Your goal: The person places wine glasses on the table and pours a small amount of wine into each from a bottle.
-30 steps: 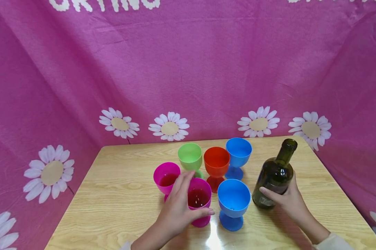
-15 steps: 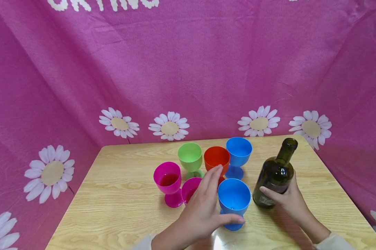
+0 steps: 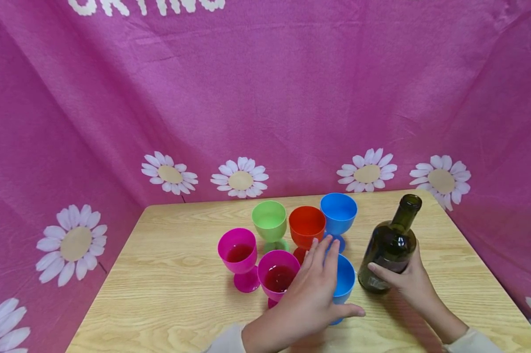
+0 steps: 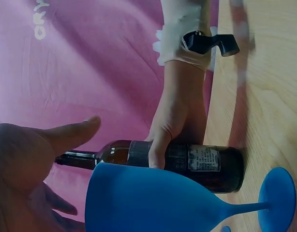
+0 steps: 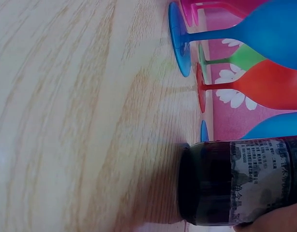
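Observation:
My left hand (image 3: 309,294), fingers stretched and thumb spread, is at the front blue goblet (image 3: 346,279) and covers part of it in the head view. The left wrist view has that blue goblet (image 4: 143,198) upright, with the thumb apart from its rim. My right hand (image 3: 413,284) grips the body of a dark green wine bottle (image 3: 386,250), which has no stopper. In the right wrist view the bottle's base (image 5: 206,183) is close to the tabletop. Just left of my left hand stands a magenta goblet (image 3: 265,289) with red liquid in it.
Another magenta goblet (image 3: 226,264) with red liquid stands further left. Behind are a green goblet (image 3: 269,223), a red goblet (image 3: 307,230) and a second blue goblet (image 3: 338,215). The wooden table (image 3: 168,274) backs onto a pink cloth (image 3: 265,98) with daisies.
My left hand has moved right, from the front magenta goblet to the front blue one. My right hand and the bottle have stayed in place.

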Demonstrator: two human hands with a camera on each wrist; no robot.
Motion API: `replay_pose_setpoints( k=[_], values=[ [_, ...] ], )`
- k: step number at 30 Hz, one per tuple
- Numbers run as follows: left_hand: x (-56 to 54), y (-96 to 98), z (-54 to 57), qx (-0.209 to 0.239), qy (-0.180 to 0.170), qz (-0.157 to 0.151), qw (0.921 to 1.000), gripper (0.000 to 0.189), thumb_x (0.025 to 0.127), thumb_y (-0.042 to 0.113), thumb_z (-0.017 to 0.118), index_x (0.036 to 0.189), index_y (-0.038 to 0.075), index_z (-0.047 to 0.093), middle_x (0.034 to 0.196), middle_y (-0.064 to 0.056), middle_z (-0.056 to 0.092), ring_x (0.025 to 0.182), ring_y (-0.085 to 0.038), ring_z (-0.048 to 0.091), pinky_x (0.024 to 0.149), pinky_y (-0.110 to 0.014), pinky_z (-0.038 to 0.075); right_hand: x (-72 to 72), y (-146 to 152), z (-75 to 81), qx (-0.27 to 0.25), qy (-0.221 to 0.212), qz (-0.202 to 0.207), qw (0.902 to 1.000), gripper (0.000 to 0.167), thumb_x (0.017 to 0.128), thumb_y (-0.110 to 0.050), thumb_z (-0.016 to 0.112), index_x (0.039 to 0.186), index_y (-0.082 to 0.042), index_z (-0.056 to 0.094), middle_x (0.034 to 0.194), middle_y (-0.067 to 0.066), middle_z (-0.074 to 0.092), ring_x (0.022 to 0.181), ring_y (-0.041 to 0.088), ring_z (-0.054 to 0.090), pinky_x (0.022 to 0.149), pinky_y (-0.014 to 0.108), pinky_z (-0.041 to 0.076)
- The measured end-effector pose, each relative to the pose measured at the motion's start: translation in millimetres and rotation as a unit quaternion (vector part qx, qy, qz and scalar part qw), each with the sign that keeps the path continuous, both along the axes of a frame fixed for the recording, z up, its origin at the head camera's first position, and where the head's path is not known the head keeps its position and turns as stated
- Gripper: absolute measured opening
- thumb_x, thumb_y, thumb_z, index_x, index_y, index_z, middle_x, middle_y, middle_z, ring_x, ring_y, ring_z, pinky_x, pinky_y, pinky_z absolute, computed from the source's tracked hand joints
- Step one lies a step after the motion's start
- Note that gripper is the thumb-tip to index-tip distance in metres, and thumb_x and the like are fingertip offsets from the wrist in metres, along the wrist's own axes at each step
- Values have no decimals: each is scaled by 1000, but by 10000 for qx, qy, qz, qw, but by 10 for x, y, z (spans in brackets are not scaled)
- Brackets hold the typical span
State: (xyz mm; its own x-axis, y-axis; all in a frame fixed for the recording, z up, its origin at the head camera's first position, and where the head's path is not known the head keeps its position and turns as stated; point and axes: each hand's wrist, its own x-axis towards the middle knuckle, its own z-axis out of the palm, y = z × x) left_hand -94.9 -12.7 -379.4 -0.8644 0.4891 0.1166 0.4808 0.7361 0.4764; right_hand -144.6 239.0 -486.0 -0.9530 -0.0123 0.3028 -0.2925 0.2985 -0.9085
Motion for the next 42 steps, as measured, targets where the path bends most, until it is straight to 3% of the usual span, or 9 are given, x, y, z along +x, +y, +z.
replay_pose_setpoints(
  k=[3, 8, 16, 23, 31, 36, 42],
  values=[
    [-10, 26, -14, -257, 368, -83, 9990, 114, 80, 57, 82, 164, 9, 22, 169, -12, 24, 154, -40, 26, 117, -51, 39, 1, -3, -1, -9, 12, 14, 10000, 104, 88, 3, 78, 160, -28, 11, 141, -14, 46, 121, -5, 51, 96, 6, 38],
    [-33, 52, -27, -252, 546, -37, 9982, 109, 82, 54, 82, 162, 6, 25, 167, -15, 27, 154, -39, 27, 117, -51, 39, 4, -6, -1, 19, -75, -4, 10000, 105, 89, 0, 79, 161, -30, 9, 142, -14, 44, 122, -5, 48, 96, 5, 37],
    [-30, 81, -36, 33, 297, 166, 9994, 110, 84, 49, 82, 164, 7, 20, 171, -13, 17, 157, -35, 20, 109, -50, 48, 3, 4, 1, 84, -274, -57, 9996, 106, 91, -5, 78, 161, -33, 5, 147, -2, 41, 123, -6, 45, 95, 4, 36],
    [0, 112, -113, -161, 530, 267, 9981, 110, 83, 54, 80, 164, 6, 21, 172, -14, 13, 157, -36, 18, 110, -49, 47, -6, 15, 14, 190, -464, -127, 9987, 105, 92, -10, 78, 161, -34, 3, 151, 8, 39, 122, -7, 44, 94, 2, 36],
    [21, 142, -222, 269, 145, 512, 9982, 112, 85, 54, 78, 165, 9, 16, 173, -7, 8, 158, -32, 17, 110, -49, 48, -4, 3, 30, 256, -522, -173, 9982, 106, 93, -12, 78, 161, -34, 1, 153, 14, 38, 121, -8, 42, 93, 2, 35],
    [6, 167, -271, 822, -324, 900, 9920, 113, 82, 54, 81, 166, 15, 16, 169, -2, 18, 151, -25, 31, 103, -43, 54, 3, -7, 28, 224, -404, -191, 9987, 105, 91, -9, 79, 161, -32, 5, 149, 9, 40, 120, -7, 45, 93, 3, 36],
    [7, 180, -321, 1121, -633, 1160, 9849, 109, 79, 55, 83, 162, 19, 24, 161, -1, 30, 143, -21, 41, 100, -39, 56, 10, -10, 26, 203, -364, -189, 9990, 105, 91, -8, 79, 161, -32, 5, 148, 7, 40, 120, -8, 44, 94, 2, 36]
  ],
)
